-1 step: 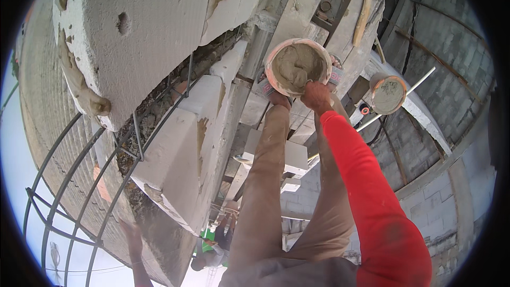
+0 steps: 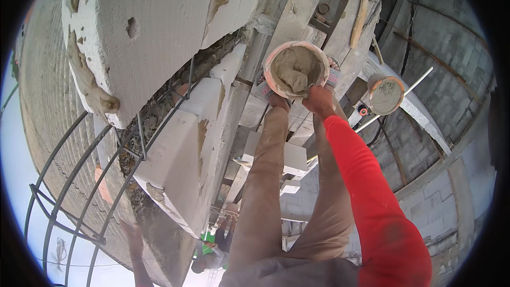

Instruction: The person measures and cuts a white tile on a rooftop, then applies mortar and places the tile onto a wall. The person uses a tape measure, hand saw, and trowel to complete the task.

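Between my feet stands a round bucket (image 2: 271,78) with a pinkish rim, holding wet grey mortar (image 2: 297,61). At its near right rim is my right hand (image 2: 320,101), below a red sleeve. It is closed in a fist on what seems to be a trowel; the handle is mostly inside the fist and the blade is covered by mortar. My left hand (image 2: 130,229) is low at the left, against the rough concrete edge (image 2: 159,239) beyond the white blocks. Its fingers blend into the concrete and are hard to make out.
Large white blocks (image 2: 154,26) with mortar smears rise at the left, beside bent steel bars (image 2: 71,170). A second bucket (image 2: 386,95) stands at the right by a pale rod (image 2: 419,81). A wooden piece (image 2: 359,21) lies on the planks. Another person (image 2: 212,255) is far below.
My right hand has drawn slightly back from the mortar toward the bucket's near right rim. The mortar's surface has changed shape, with a lump pushed up near the hand. The view shifted slightly.
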A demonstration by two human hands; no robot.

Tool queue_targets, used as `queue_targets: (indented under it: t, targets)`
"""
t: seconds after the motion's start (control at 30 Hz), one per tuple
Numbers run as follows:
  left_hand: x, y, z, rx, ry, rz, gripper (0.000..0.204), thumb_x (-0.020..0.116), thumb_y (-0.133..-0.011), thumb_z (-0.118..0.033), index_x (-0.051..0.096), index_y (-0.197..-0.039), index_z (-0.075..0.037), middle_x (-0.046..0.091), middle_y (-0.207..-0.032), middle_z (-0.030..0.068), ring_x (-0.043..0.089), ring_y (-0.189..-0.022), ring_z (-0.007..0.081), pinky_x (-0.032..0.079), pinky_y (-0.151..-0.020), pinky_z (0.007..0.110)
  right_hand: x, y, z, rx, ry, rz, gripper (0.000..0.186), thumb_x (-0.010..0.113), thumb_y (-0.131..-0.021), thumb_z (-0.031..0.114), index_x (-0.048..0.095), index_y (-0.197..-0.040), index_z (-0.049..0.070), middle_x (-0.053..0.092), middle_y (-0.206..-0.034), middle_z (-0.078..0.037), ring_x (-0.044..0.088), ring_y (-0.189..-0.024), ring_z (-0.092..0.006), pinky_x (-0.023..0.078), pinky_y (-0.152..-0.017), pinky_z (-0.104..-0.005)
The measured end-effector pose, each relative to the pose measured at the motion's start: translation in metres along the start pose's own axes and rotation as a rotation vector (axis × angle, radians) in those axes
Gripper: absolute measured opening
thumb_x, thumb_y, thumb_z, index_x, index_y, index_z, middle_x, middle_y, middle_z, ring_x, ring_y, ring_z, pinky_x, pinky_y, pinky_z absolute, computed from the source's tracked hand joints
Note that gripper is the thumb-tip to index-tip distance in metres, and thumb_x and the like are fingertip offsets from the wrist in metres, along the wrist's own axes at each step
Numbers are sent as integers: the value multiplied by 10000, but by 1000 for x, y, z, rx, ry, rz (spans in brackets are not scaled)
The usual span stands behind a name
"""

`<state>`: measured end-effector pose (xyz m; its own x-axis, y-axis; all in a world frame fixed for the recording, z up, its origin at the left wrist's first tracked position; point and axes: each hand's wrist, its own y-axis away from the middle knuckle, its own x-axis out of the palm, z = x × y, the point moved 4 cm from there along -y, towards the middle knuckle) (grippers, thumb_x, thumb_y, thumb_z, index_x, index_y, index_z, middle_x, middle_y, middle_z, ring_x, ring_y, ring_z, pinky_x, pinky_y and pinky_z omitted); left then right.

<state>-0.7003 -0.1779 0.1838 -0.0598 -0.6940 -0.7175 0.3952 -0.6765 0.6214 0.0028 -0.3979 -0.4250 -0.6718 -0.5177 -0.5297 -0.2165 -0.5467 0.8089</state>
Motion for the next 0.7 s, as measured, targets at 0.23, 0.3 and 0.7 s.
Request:
queue_targets:
  t: [0.23,0.3,0.7]
  targets:
    - [20,-8,-20,156,-175,-147,943,625,-1065,-396,136,-1656,152,220,-1702,405,223,-1601,526,183,-1326,561,-213,100,-13,-99,-124,-281,451,803,-741,373,726,-913,-36,754,-867,-262,754,-853,-455,597,-809,-547]
    - [24,-5,-24,99,-189,-149,976,660,-1039,-441,178,-1642,156,277,-1670,420,279,-1561,560,218,-1303,591,-302,124,-2,-134,-66,-365,458,811,-740,373,731,-904,-47,746,-841,-265,745,-818,-464,588,-786,-544]
    - [40,-10,-25,214,-80,-383,1058,755,-934,-552,315,-1625,118,450,-1569,403,432,-1455,584,353,-1208,638,-754,116,140,-522,-289,-423,275,729,-842,256,682,-786,-9,555,-593,-70,528,-480,-139,403,-476,-352]
